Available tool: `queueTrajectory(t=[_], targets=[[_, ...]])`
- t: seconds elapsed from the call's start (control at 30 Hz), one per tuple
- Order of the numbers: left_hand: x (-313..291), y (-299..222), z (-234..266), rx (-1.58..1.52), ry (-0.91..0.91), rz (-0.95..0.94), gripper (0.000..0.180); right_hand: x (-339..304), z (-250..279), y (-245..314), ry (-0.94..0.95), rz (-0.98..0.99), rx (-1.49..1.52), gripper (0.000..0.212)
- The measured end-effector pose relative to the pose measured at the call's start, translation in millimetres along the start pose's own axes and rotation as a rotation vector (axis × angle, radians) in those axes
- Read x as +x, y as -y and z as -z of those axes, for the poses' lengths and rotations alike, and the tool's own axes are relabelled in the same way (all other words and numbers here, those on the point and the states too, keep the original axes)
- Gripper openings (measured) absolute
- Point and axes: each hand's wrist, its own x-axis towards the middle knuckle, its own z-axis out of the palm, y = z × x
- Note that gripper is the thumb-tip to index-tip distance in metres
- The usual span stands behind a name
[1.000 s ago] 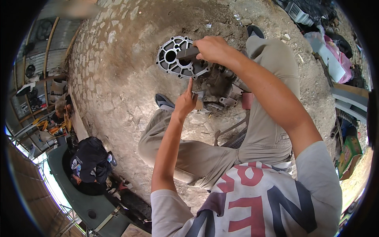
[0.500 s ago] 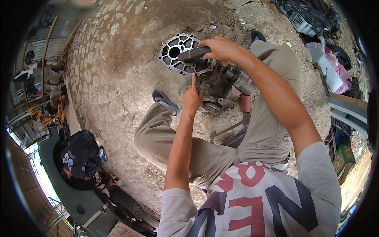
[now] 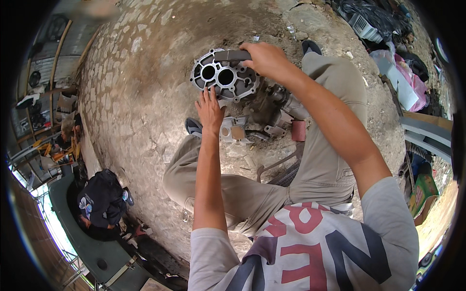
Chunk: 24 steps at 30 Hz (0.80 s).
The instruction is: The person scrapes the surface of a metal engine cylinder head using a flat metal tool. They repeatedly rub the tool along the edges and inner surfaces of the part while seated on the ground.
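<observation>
A metal gearbox housing [image 3: 238,91] with a ribbed face and two round bores sits on the ground in front of me. My right hand [image 3: 268,59] grips one end of a dark grey rectangular block [image 3: 228,56], which looks like a whetstone. The block lies across the far rim of the housing. With fingers stretched out, my left hand [image 3: 210,112] touches the near rim below the bores. Its thumb is only partly distinct. Other greasy metal gearbox parts [image 3: 291,109] lie between the housing and my right leg.
A cast metal part [image 3: 233,130] and a red cylinder [image 3: 298,131] rest between my legs. To the left, a dark bundle of cloth [image 3: 102,199] lies by a green curved panel [image 3: 92,254]. Bags and a white crate [image 3: 365,27] are piled at the far right.
My right hand has slid the block toward the housing's far rim, uncovering the second bore. My left hand has moved left along the near rim, from one pointing finger to several outstretched.
</observation>
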Motion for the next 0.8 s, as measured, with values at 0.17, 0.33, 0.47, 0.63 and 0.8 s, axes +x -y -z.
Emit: queueTrajectory(t=[0.17, 0.33, 0.47, 0.63, 0.8], targets=[[16, 9, -13, -0.019, 0.106, -0.002, 0.099, 0, 13, -8, 0.001, -0.066, -0.067, 0.042], [21, 5, -5, -0.082, 0.161, 0.061, 0.100, 0, 16, -13, -0.019, -0.079, -0.074, 0.043], [25, -6, -9, -0.113, 0.133, 0.016, 0.091, 2, 20, -10, 0.020, -0.076, -0.027, 0.046], [17, -15, -12, -0.126, 0.094, -0.006, 0.072, 0, 22, -3, 0.217, -0.040, -0.022, 0.049], [-15, -52, -4, -0.355, -0.179, -0.040, 0.059, 4, 14, -16, 0.159, -0.020, -0.054, 0.049]])
